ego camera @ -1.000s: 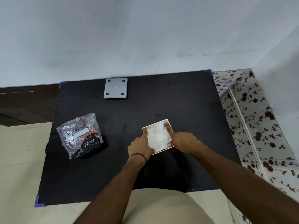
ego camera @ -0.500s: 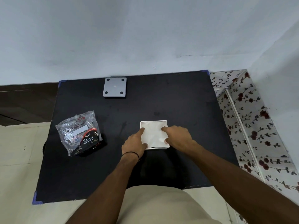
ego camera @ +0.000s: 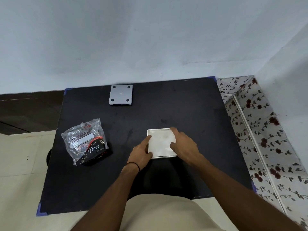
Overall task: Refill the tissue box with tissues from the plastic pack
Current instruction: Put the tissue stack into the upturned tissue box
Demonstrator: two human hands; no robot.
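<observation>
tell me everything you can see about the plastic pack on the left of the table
The plastic pack is a crinkled, clear, glossy bag with a white label near its top and a black lower part printed "Dove" in white with red swirls. It looks slack and mostly emptied, though what is left inside cannot be told. It lies flat and slightly tilted on the black table, near the left edge. Neither hand touches it; only the table does.

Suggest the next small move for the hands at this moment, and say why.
Probably press the tissues flat and let go. They already sit inside the white box, with the left hand and right hand resting on them at either side. The grey lid lies at the table's far edge, apparently the next thing to fetch.
</observation>
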